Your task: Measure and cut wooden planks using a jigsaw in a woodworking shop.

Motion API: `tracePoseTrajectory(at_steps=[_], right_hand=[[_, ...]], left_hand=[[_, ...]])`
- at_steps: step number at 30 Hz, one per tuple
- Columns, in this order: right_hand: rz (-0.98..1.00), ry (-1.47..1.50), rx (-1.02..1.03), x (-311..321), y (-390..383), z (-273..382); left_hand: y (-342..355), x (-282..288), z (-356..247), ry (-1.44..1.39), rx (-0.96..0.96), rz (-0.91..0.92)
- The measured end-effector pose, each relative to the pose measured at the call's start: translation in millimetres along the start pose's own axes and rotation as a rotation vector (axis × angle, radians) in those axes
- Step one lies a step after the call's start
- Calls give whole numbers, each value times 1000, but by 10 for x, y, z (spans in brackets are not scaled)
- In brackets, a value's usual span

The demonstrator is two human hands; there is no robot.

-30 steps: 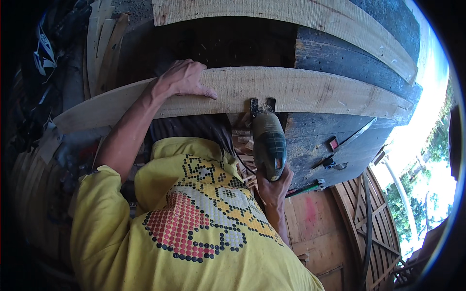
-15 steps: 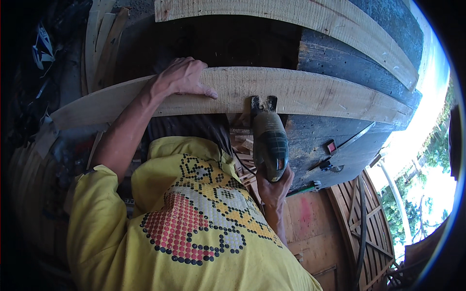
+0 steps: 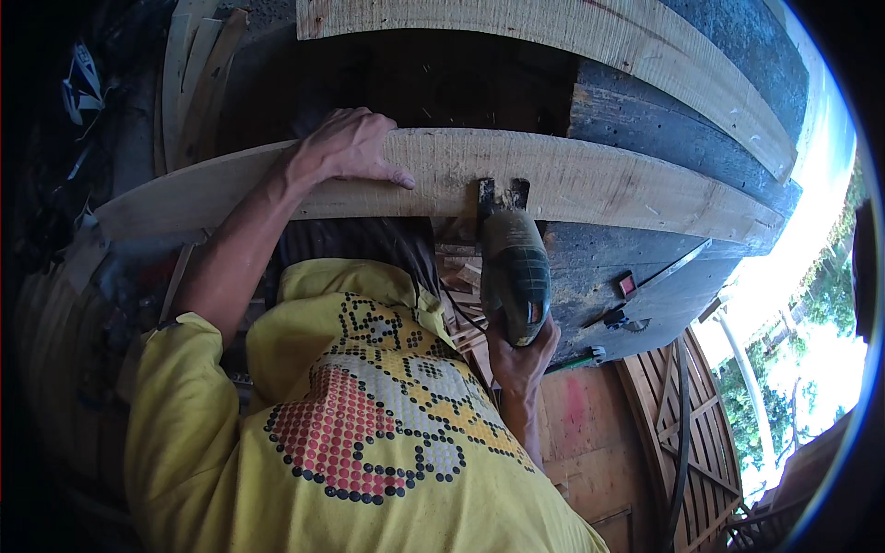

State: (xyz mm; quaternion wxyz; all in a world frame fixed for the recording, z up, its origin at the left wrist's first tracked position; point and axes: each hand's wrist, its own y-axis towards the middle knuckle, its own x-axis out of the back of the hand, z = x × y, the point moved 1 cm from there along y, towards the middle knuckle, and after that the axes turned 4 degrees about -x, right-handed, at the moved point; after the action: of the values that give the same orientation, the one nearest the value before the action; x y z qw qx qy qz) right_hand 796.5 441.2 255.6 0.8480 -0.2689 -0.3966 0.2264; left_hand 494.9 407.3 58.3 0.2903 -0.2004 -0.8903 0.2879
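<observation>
Up and left of the left grip there's a bunch of wood strips. The left hand has a plank pinched at its far edge, thumb on top, forearm blocking part of the board, which sticks out both sides. Right of that, a jigsaw covers a bit of the near edge, right hand wrapped round its back end. Past that grip: dark bench, little red block, metal strip, slatted panel.
</observation>
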Motion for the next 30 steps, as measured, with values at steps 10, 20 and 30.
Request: tracePoseTrajectory(at_steps=[10,20,30], right_hand=[[0,3,-2,-14,66,60],[-1,-12,68,-29,125,96],[-9,-6,51,-34,181,196]], left_hand=[[9,26,-12,36,18,5],[33,24,9,44,5,4],[48,-13,39,52,-40,-52]])
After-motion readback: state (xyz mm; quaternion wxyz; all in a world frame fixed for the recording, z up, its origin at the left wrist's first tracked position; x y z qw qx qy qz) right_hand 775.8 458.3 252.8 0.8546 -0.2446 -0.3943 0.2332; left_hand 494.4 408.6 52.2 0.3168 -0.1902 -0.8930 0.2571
